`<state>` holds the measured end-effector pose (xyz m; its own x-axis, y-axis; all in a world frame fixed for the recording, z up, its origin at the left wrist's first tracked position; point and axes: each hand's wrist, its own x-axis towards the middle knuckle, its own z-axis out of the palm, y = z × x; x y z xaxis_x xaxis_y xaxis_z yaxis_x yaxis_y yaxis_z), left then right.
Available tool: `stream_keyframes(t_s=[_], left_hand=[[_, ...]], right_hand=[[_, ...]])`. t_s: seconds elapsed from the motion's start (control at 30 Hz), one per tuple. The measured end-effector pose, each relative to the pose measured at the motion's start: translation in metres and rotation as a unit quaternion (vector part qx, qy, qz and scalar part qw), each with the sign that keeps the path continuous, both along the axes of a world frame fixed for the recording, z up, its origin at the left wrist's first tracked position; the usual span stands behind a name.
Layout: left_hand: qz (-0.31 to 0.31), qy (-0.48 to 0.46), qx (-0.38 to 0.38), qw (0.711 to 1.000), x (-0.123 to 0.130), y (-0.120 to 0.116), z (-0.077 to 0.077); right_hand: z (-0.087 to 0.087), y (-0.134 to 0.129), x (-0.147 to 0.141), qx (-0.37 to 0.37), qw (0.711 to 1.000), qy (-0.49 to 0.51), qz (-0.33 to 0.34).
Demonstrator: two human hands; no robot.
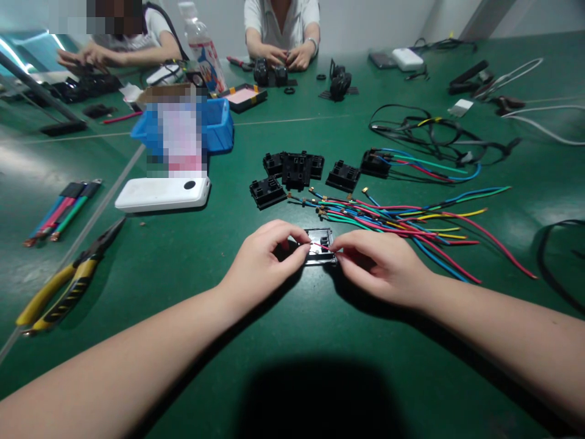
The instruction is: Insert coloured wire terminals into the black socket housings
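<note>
A short stretch of red wire (322, 246) runs between my two hands, over a small black plastic housing (319, 258) lying on the green table. My left hand (273, 251) pinches the wire's left part between thumb and index finger, at the housing's left side. From the right, my right hand (381, 265) is closed on the same wire near the housing's right edge. My fingertips hide both ends of that stretch. Just beyond my hands lies a bundle of coloured wires (388, 218) with metal terminals. Several similar black housings (296, 169) sit behind it.
Yellow-handled pliers (75, 277) and a few coloured wires (64, 210) lie at left. A white power bank (162, 194) is in front of a blue bin (218, 125). Black cables (425, 125) curl at right. Two people work across the table, near a bottle (203, 52).
</note>
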<state>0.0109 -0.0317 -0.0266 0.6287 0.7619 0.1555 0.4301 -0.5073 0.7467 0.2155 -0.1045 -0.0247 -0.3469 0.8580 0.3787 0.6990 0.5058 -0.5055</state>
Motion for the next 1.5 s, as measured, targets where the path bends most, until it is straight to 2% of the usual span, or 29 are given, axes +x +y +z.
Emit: stream_keyframes(t_s=[0.47,0.73,1.07,1.17,1.37,1.5], left_hand=[[-0.010,-0.001,0.000,1.000,-0.0003,-0.0003,0.0000],[-0.031,0.007,0.008,0.999,-0.0010,0.0013,0.0014],[-0.027,0.010,0.014,0.999,-0.0025,0.0027,0.0027],[-0.036,0.025,0.042,0.998,-0.0027,0.0021,0.0048],[-0.093,0.087,0.177,0.976,-0.0059,0.0017,0.0092],[-0.093,0.092,0.190,0.973,-0.0071,0.0018,0.0086]], right_hand=[[-0.0003,0.0013,0.0006,0.017,1.000,-0.018,0.009],[-0.0016,0.0017,0.0002,-0.024,0.999,-0.022,0.006],[-0.0022,0.0016,0.0008,-0.048,0.998,-0.033,-0.002],[-0.0028,0.0016,0.0011,-0.056,0.998,-0.041,-0.004],[-0.0027,0.0012,0.0009,-0.060,0.998,-0.035,-0.005],[-0.0018,0.0009,0.0003,-0.055,0.998,-0.033,-0.003]])
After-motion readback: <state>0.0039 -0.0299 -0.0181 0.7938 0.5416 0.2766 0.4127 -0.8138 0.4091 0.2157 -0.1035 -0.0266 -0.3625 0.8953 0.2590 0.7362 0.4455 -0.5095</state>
